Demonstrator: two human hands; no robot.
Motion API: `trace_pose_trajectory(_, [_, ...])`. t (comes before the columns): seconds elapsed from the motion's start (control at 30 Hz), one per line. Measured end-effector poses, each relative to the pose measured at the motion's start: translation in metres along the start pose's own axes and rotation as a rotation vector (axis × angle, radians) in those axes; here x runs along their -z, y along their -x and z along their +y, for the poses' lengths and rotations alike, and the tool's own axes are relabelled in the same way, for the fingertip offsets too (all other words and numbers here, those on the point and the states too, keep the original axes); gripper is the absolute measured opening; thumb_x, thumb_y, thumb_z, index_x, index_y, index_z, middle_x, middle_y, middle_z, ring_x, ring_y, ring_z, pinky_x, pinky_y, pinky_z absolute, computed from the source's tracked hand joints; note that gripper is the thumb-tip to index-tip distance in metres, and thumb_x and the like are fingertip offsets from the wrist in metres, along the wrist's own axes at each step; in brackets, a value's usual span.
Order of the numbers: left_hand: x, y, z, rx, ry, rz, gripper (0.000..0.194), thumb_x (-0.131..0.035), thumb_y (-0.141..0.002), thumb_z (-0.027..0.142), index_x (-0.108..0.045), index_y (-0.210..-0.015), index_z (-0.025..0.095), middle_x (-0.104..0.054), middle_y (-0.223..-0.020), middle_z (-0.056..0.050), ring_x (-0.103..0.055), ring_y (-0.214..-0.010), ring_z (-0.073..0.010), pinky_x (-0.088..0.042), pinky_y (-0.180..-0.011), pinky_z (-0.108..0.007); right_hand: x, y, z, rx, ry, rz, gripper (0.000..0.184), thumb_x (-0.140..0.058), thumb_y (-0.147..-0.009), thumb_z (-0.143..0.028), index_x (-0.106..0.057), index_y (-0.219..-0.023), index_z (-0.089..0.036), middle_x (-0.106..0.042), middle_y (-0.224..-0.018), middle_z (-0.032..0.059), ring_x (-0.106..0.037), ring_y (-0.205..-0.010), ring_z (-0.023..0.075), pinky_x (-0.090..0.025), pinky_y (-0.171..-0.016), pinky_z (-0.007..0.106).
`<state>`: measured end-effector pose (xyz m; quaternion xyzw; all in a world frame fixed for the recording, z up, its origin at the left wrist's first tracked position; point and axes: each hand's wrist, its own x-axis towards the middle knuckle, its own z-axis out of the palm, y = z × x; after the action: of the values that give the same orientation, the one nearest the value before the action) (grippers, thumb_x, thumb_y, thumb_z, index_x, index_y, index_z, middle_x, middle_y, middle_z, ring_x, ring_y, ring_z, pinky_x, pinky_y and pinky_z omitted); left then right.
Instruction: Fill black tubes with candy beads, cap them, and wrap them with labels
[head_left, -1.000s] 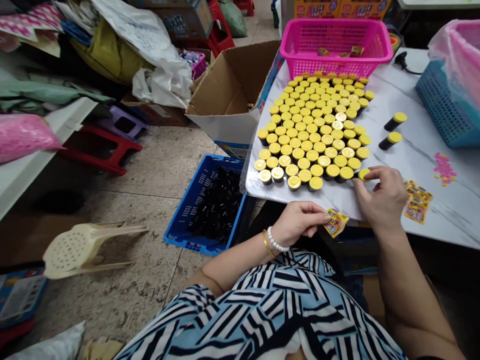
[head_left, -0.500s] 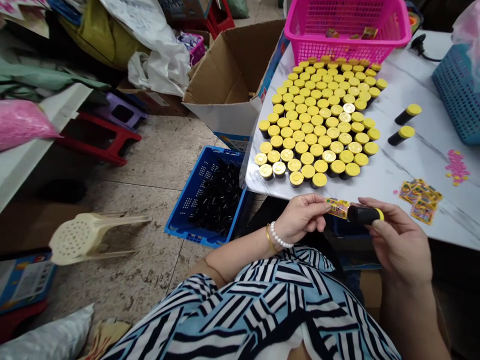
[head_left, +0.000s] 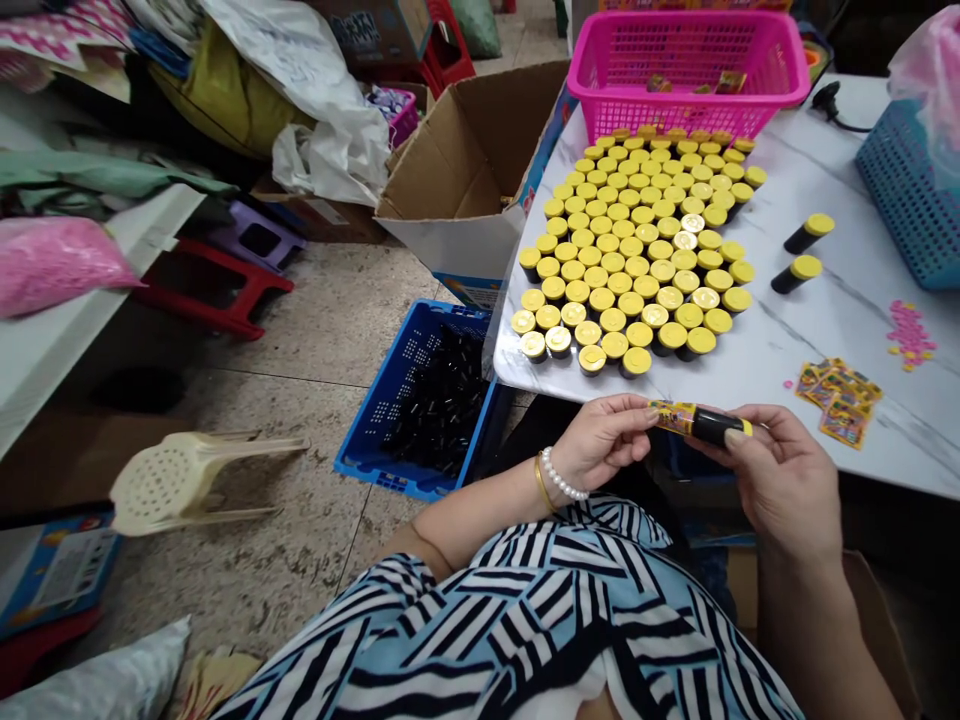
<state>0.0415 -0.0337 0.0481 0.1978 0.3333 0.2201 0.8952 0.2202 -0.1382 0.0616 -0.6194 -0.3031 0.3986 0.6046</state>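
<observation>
Between finger and thumb, my left hand (head_left: 611,435) pinches the end of a yellow printed packet (head_left: 671,416). My right hand (head_left: 784,470) grips a black tube with a yellow cap (head_left: 712,427), held lengthwise with the cap toward the palm. The packet's other end meets the tube's dark end; whether it is inside the tube I cannot tell. Beyond my hands, many black tubes with yellow caps (head_left: 611,262) stand in close rows on the table. More printed packets (head_left: 840,398) lie in a small pile to the right.
A pink basket (head_left: 690,115) stands behind the rows, a blue basket (head_left: 904,190) at the right. Two capped tubes (head_left: 796,273) and pink pieces (head_left: 911,335) lie on the marbled table (head_left: 750,390). On the floor are a blue crate (head_left: 375,425) of black tubes, a carton (head_left: 450,235) and a stool (head_left: 161,480).
My right hand has moved slightly left, bringing the tube closer to my left hand. Less of the gap between packet and tube shows. The view has shifted a little.
</observation>
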Motion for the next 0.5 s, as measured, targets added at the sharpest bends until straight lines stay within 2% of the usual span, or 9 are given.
trace_pose_trajectory(0.17, [-0.001,0.001,-0.001,0.003,-0.011,-0.020,0.042,-0.094,-0.067,0.032,-0.068,-0.093,0.011,-0.068,-0.072,-0.001,-0.055,-0.045,-0.0041,-0.012,-0.036,-0.015,-0.005,0.010,-0.009,0.040,0.081,-0.067,0.029,-0.084,-0.088,-0.031,-0.062,-0.104,-0.022,-0.079,-0.124,0.0129,-0.081,-0.106,0.0230,-0.068,-0.095,0.034])
trace_pose_trajectory(0.3, [-0.002,0.003,-0.003,-0.061,-0.055,0.002,0.041,-0.093,-0.069,0.039,-0.070,-0.087,0.010,-0.059,-0.058,0.004,-0.043,-0.039,-0.0022,-0.014,-0.037,-0.016,-0.011,0.015,-0.008,0.103,0.086,-0.066,0.031,-0.085,-0.086,-0.027,-0.066,-0.111,-0.022,-0.077,-0.129,0.0113,-0.080,-0.110,0.0211,-0.066,-0.100,0.032])
trace_pose_trajectory(0.4, [-0.002,0.005,-0.007,-0.148,-0.131,0.045,0.045,-0.093,-0.071,0.044,-0.072,-0.090,0.010,-0.056,-0.055,0.005,-0.040,-0.040,-0.0020,-0.018,-0.038,-0.016,-0.012,0.016,-0.003,0.162,0.069,-0.083,0.035,-0.085,-0.086,-0.024,-0.072,-0.119,-0.023,-0.078,-0.126,0.0090,-0.080,-0.108,0.0214,-0.066,-0.103,0.036])
trace_pose_trajectory(0.5, [0.000,0.010,-0.009,-0.281,-0.254,0.065,0.048,-0.093,-0.073,0.045,-0.074,-0.100,0.010,-0.064,-0.068,0.001,-0.048,-0.048,-0.0035,-0.030,-0.042,-0.016,-0.008,0.015,-0.001,0.231,0.083,-0.015,0.037,-0.086,-0.084,-0.020,-0.076,-0.119,-0.024,-0.080,-0.117,0.0064,-0.081,-0.098,0.0190,-0.068,-0.096,0.032])
